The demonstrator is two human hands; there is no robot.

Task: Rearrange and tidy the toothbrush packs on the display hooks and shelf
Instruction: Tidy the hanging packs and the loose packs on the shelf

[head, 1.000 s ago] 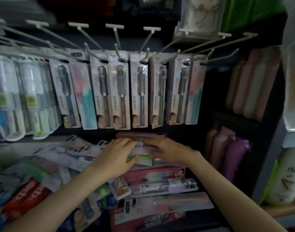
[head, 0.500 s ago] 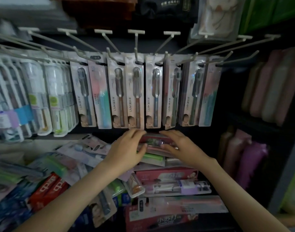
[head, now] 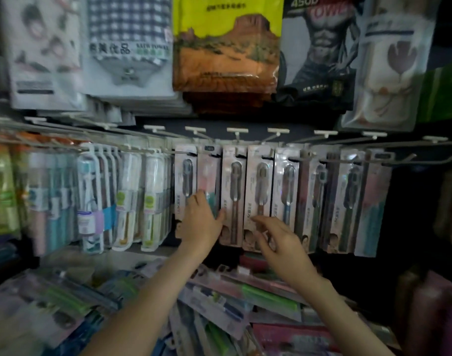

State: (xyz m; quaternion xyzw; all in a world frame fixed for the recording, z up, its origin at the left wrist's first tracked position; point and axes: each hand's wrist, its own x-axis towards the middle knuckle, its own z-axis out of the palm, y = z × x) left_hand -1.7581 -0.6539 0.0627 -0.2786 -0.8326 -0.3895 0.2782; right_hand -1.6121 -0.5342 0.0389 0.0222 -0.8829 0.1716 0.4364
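A dim shop display, seen from head height. A row of hanging toothbrush packs (head: 286, 186) sits edge to edge on wire hooks (head: 397, 164), with the card edges touching or overlapping.

The landmark is the pink-and-teal pack (head: 207, 173), second from the left end of that row. The left hand (head: 200, 224) lies over its lower half. Its fingers are straight and point up against the front, and its thumb is spread wide to the right, touching the edge of the neighbouring brown-handled pack (head: 235, 191).

The right hand (head: 281, 245) hovers two packs right of the landmark, in front of the bottom edges. Its fingers are loosely curled and spread, holding nothing. Whether the forefinger touches a pack cannot be told.

Left of the landmark, past one more pack, thicker clear packs (head: 150, 201) crowd close. Far to its right, beyond the last pack, two hook tips stick out into dark open space. Above it, towel bags (head: 227, 47) hang low, their bottom edges near the hook bases.

Below the landmark, loose toothbrush packs (head: 245, 299) lie heaped at angles on the shelf under both forearms. A narrow open band separates the hanging row's bottom edges from the heap.
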